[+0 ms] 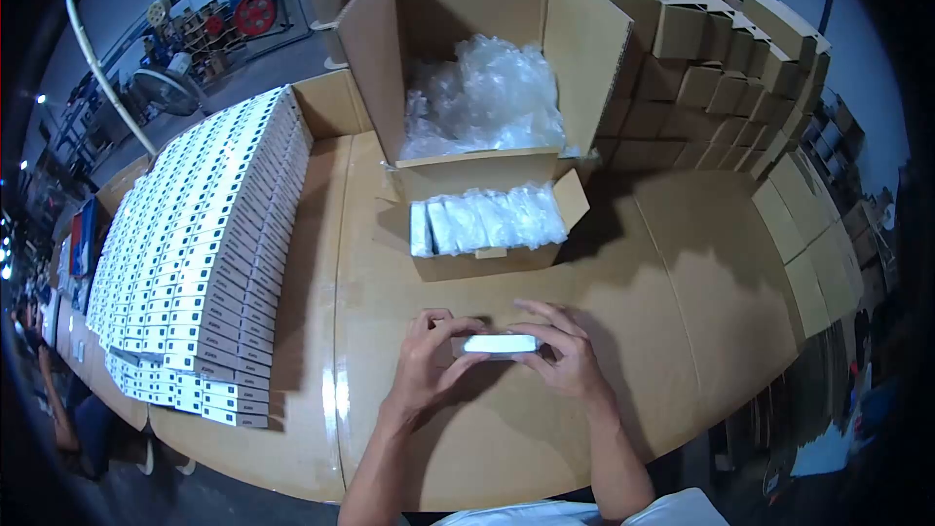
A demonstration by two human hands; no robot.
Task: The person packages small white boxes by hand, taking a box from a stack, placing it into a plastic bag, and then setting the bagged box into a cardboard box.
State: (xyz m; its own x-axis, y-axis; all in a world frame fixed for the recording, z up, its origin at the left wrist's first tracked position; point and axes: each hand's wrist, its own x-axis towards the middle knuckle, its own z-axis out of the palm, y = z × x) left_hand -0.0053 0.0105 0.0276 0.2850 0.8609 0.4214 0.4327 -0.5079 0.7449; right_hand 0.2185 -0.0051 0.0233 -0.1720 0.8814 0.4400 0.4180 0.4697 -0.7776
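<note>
Between my two hands is a small white box (501, 343), held by its short ends above the cardboard-covered table. My left hand (434, 355) grips its left end with thumb and fingers. On the right end, my right hand (565, 349) pinches it, one finger raised off the box. Just beyond stands an open carton (487, 265), with a row of items in clear plastic bags (497, 218) upright inside. A dark gap shows near the left end of that row.
To the left rises a large stack of white boxes (214, 263). Behind the carton, a tall open cardboard box (375, 88) holds crumpled clear plastic bags (487, 97). Brown cartons (682, 88) are piled at the back right. Flat cardboard (721, 273) covers the table.
</note>
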